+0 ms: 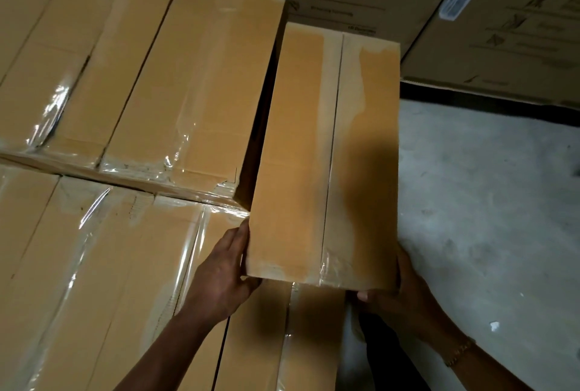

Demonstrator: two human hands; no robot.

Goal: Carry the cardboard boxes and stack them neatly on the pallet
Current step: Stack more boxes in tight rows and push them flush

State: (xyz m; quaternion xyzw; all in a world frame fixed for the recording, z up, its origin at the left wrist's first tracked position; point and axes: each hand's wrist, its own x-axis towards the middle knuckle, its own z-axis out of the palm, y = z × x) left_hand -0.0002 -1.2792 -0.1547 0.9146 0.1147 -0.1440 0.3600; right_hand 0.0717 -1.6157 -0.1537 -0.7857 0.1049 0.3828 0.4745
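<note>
The left hand [224, 274] and right hand [405, 293] each curl fingers round a near corner of the taped cardboard box [314, 155] (probably to steer it square), which lies just beside the wrapped stack [175, 83], over lower boxes [110, 265].

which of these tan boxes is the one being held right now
The narrow box at the stack's right end, beside the bare floor. The left hand grips its near left corner, the right hand its near right corner; no hand grips the others.
</note>
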